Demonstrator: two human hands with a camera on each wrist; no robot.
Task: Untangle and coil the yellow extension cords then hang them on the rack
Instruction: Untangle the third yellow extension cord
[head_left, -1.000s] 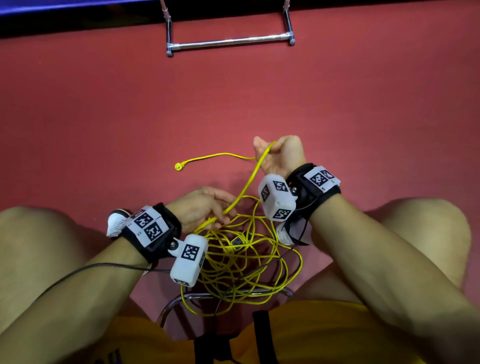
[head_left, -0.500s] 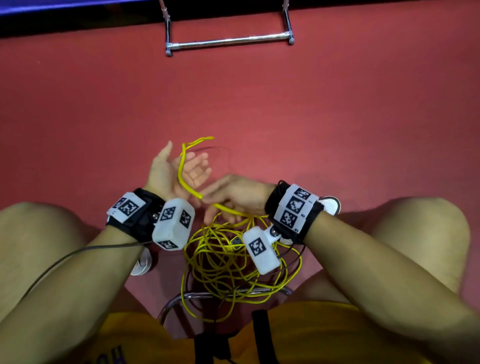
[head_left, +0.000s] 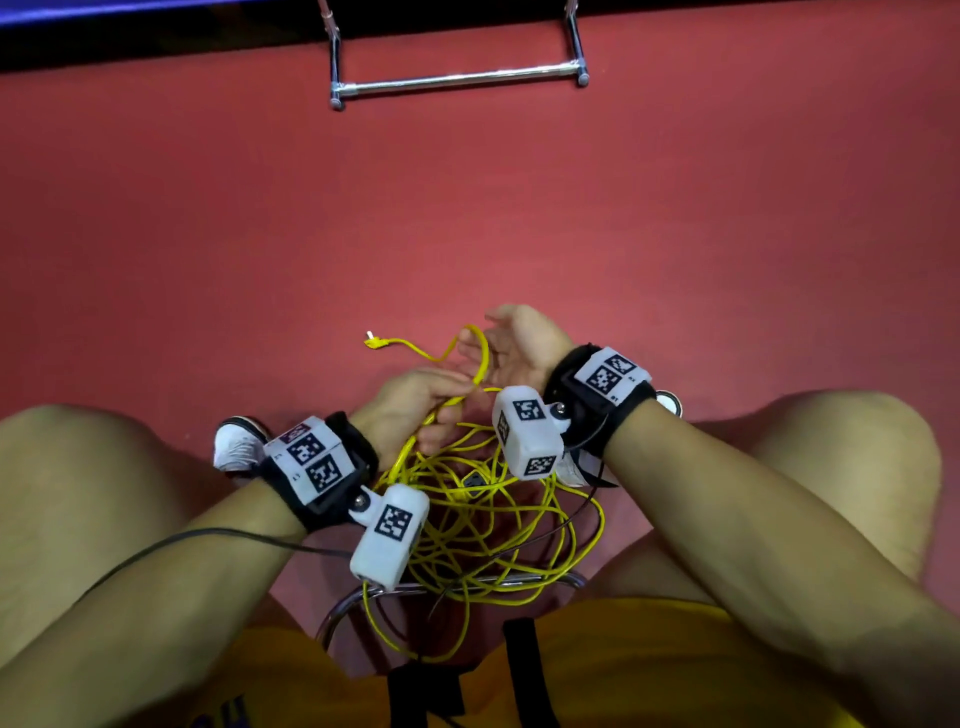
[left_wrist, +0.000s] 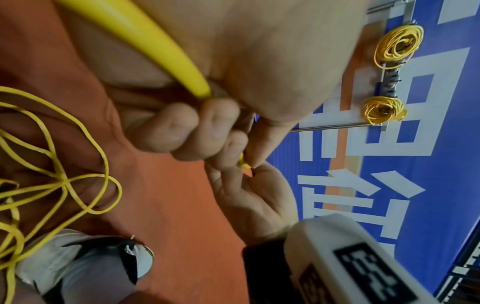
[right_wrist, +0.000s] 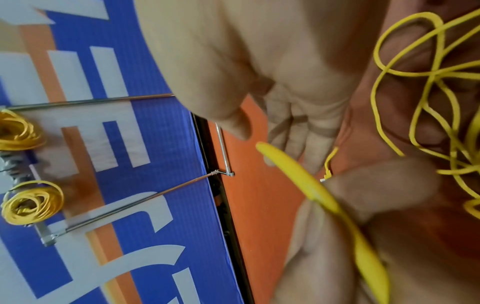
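A tangle of yellow cord (head_left: 483, 525) lies on the red floor between my knees, also seen as loose loops (left_wrist: 52, 185) (right_wrist: 428, 82). My left hand (head_left: 441, 410) (left_wrist: 207, 131) grips one strand just above the tangle, fingers curled round it. That strand rises in a loop over my right hand (head_left: 498, 348) (right_wrist: 293, 131), which is held palm up with straight fingers. The cord's plug end (head_left: 371, 342) (right_wrist: 327, 172) hangs free to the left of the loop. Two finished yellow coils (left_wrist: 397, 45) (left_wrist: 381, 111) (right_wrist: 31, 203) hang on the rack (right_wrist: 130, 202).
The rack's chrome foot bar (head_left: 457, 80) stands on the floor far ahead, against a blue banner wall (left_wrist: 441, 144). A white shoe (head_left: 236, 447) sits beside my left wrist. A chrome chair frame (head_left: 353, 603) curves under the tangle. Open red floor (head_left: 467, 218) lies between hands and rack.
The hands swapped roles: the left hand drew back from in front and now grips the strand by the tangle, while the right hand moved forward and opened under the loop.
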